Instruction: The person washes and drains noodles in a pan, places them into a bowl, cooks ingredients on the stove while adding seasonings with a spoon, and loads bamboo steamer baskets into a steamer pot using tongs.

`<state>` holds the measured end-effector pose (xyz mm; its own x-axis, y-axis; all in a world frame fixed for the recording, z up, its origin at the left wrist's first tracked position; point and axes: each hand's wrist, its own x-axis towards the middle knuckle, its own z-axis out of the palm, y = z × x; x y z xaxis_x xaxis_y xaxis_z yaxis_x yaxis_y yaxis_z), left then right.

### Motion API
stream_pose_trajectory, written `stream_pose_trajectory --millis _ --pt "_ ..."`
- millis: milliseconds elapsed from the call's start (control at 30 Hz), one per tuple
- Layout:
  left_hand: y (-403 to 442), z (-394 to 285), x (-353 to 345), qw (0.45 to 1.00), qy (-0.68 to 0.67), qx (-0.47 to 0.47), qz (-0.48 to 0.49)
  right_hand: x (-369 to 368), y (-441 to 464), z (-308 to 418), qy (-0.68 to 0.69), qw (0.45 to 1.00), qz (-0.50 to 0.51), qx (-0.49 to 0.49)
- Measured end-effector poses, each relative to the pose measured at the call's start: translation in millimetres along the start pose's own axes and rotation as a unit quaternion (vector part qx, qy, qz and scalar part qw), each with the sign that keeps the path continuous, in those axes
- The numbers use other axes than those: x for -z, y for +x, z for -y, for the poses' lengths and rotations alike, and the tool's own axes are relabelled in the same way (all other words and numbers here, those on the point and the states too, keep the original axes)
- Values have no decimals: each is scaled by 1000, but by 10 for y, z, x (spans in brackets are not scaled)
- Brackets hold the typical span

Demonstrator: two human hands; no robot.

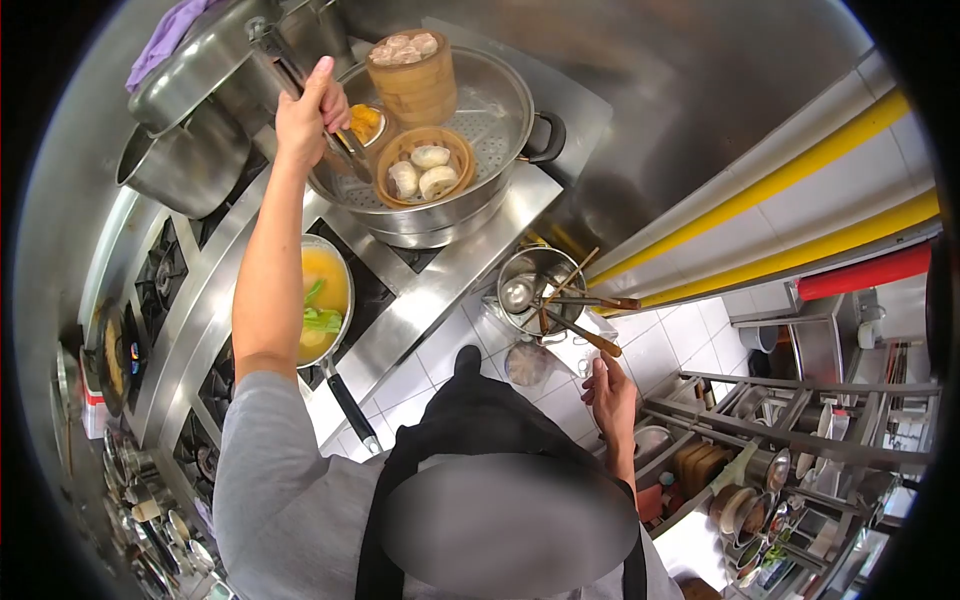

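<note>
My left hand (312,112) is closed around metal tongs (280,55), whose tips reach down into the wide steamer pot (500,120). Beside the tips sits a bamboo steamer basket (465,165) with several white buns (431,157). Behind it stands a taller bamboo stack (412,92) topped with pale dumplings (405,47). A small dish of yellow food (364,122) lies partly hidden behind my hand. My right hand (610,400) is low on the right, fingers loosely apart and holding nothing, just below the wooden handle end of a utensil (600,343).
A pan of yellow broth with green leaves (322,315) sits on the stove, its black handle (352,412) jutting toward me. A metal pot with ladles (520,292) stands right of the stove. Large pots (185,160) are at the upper left, and a metal shelf rack (800,400) is at right.
</note>
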<state>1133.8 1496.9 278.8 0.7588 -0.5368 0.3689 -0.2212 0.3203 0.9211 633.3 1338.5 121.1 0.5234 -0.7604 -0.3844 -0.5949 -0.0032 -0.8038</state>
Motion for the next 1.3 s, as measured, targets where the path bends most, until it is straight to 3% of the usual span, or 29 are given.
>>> stream_pose_trajectory --millis 400,667,1133,1267,1300 --pt "-145 -23 -80 996 -9 -29 80 -67 3 48 10 1000 3 9" --pt "-153 -6 -125 997 49 26 -45 -80 -37 21 -1 1000 5 3" --pt "97 104 62 996 19 88 21 -44 -81 -23 -23 1000 -11 -12" --pt "-10 12 51 994 98 37 23 27 -130 -143 -30 999 -27 -16" --pt "-32 -73 54 998 65 10 15 48 -158 -168 -25 999 -30 -18"
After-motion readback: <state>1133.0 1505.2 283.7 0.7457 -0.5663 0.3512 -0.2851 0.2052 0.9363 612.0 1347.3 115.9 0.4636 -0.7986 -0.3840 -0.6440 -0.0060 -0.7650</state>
